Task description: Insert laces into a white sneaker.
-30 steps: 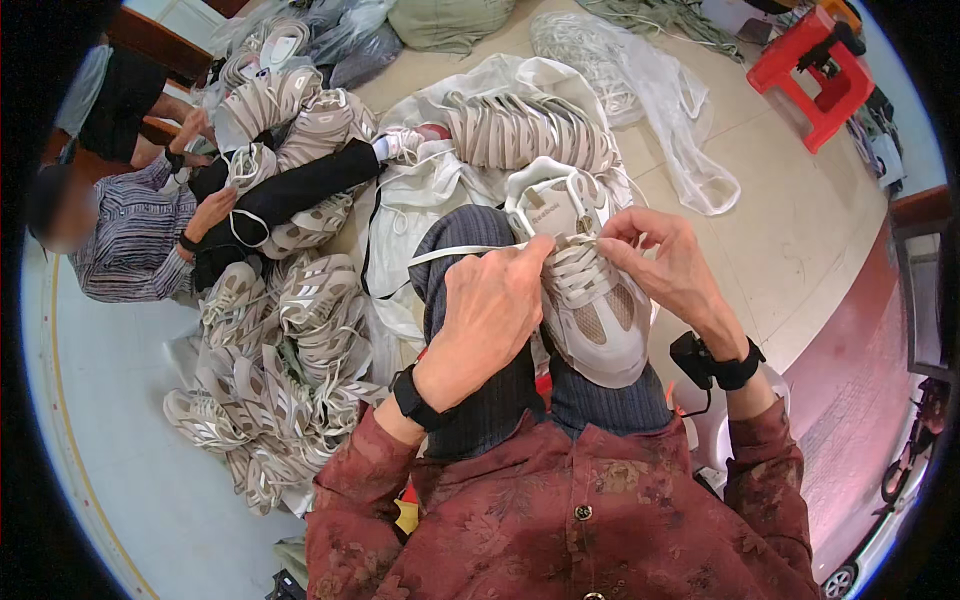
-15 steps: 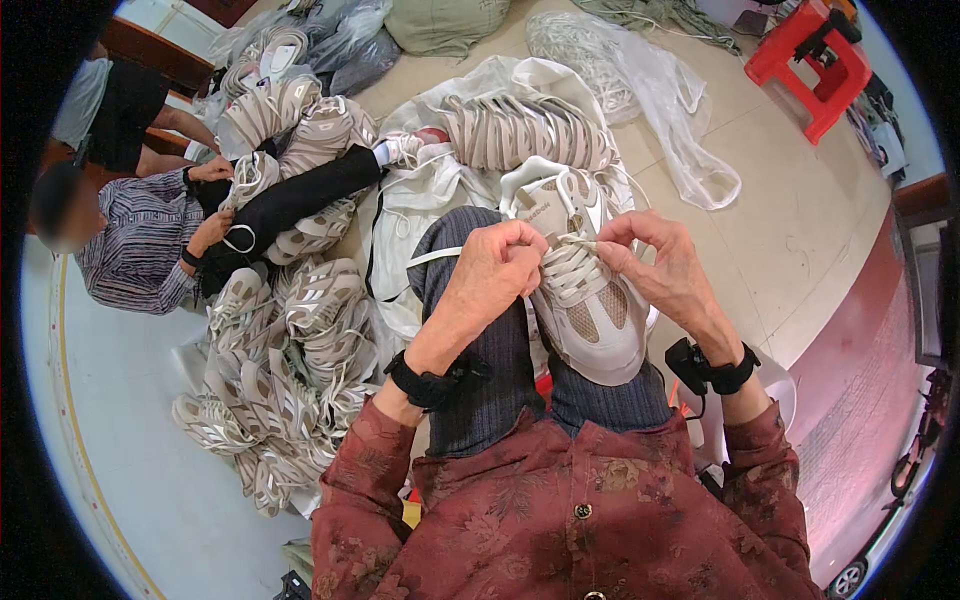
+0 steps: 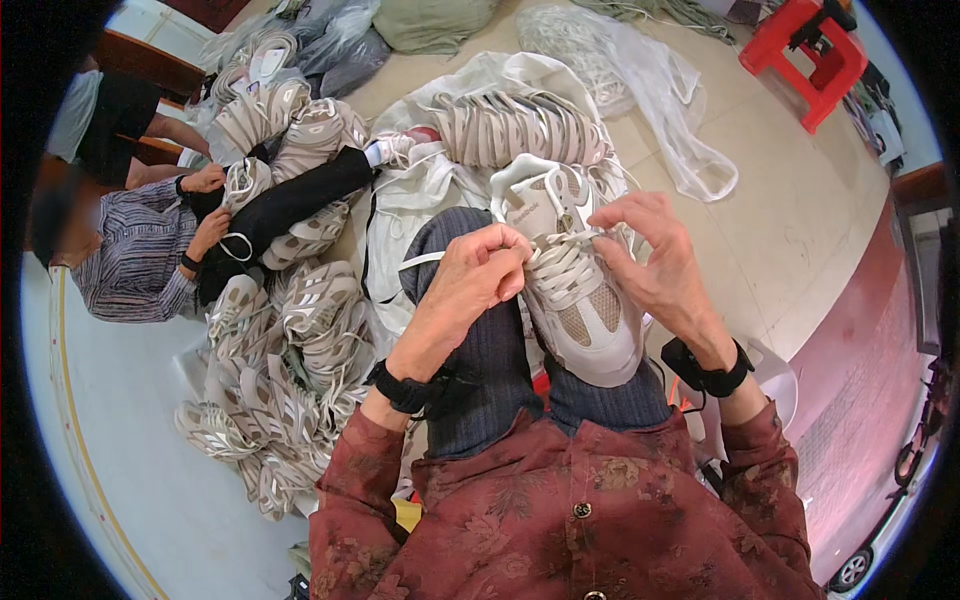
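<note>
A beige and white sneaker (image 3: 585, 290) rests on my lap with its toe toward me, its white shoelace (image 3: 562, 268) crossing the tongue in rows. My left hand (image 3: 472, 278) is closed in a pinch on the lace at the shoe's left side, and a loose lace end (image 3: 420, 260) sticks out leftward past the knuckles. On the other side, my right hand (image 3: 655, 262) has its thumb at the lace by the upper eyelets. Its index finger is raised and bent above the thumb; the exact grip there is partly hidden.
A row of similar sneakers (image 3: 515, 130) stands on white sacking (image 3: 400, 250) ahead. More sneakers (image 3: 260, 400) are heaped to my left, beside a seated person (image 3: 140, 245) handling a shoe. A clear plastic bag (image 3: 690, 150) and a red stool (image 3: 810, 65) are at the far right.
My right index finger has lifted away from the thumb. My left hand has shifted slightly left and down, still pinching the lace. The whole view has shifted slightly.
</note>
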Demonstrator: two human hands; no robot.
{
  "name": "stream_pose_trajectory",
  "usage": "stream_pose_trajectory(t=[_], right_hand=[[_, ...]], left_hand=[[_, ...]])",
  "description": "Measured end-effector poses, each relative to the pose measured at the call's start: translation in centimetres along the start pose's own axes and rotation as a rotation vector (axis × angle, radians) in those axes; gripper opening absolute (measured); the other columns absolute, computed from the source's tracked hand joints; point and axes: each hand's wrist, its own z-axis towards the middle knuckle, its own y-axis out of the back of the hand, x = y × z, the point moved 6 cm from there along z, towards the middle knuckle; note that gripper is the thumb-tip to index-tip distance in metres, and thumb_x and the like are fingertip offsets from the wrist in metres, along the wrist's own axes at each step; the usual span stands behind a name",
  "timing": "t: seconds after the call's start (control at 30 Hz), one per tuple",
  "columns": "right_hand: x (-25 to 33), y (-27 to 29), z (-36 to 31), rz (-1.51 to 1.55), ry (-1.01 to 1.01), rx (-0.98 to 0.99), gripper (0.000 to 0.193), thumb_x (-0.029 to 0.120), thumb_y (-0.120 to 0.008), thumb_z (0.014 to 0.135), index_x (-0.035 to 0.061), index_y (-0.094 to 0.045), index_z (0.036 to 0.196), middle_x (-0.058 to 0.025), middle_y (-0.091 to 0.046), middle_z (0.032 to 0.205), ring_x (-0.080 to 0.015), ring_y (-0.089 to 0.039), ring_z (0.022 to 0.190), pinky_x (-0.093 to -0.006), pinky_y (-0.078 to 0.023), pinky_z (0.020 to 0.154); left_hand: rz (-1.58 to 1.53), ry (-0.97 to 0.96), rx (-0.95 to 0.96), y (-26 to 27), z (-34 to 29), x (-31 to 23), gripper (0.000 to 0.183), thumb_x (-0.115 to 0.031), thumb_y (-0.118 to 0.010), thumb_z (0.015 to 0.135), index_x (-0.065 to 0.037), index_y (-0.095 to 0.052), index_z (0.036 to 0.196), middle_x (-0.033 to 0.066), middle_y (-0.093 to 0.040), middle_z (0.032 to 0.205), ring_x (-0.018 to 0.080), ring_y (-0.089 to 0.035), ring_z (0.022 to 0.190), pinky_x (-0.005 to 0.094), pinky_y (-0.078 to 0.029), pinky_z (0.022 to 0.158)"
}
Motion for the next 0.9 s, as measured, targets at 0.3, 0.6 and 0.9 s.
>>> stream_pose_trajectory(t=[0.3, 0.6, 0.9], right_hand=[[2.6, -2.8, 1.0, -0.143, 0.233, 0.12, 0.021, 0.007, -0.074, 0.076, 0.0111, -0.072, 0.097, -0.0062, -0.06, 0.106, -0.0283, -0.052, 0.108, -0.0439, -0.037, 0.095], [1.6, -3.1, 1.4, -0.009, 0.141, 0.091, 0.017, 0.002, -0.069, 0.078, 0.0063, -0.071, 0.094, -0.0083, -0.061, 0.102, -0.0303, -0.054, 0.103, -0.0403, -0.044, 0.091], [1.3, -2.8, 1.5, 0.071, 0.048, 0.096, 0.015, 0.001, -0.069, 0.079, 0.0046, -0.072, 0.094, -0.009, -0.064, 0.097, -0.0286, -0.056, 0.101, -0.0375, -0.045, 0.089]], left_hand=[[0.089, 0.032, -0.078, 0.0, -0.8, -0.3, 0.017, -0.022, -0.056, 0.101, -0.007, -0.064, 0.098, -0.0071, -0.049, 0.065, 0.0013, -0.039, 0.055, 0.0189, -0.025, 0.049], [0.655, -0.297, -0.294, -1.1, -1.1, -1.9, 0.015, -0.009, -0.069, 0.088, 0.002, -0.066, 0.097, -0.0032, -0.056, 0.064, 0.0025, -0.046, 0.057, 0.0224, -0.035, 0.051], [0.11, -0.096, -0.182, -0.2, 0.1, 0.4, 0.008, -0.009, -0.069, 0.089, -0.002, -0.064, 0.087, -0.0065, -0.057, 0.069, 0.0, -0.045, 0.06, 0.0185, -0.033, 0.054]])
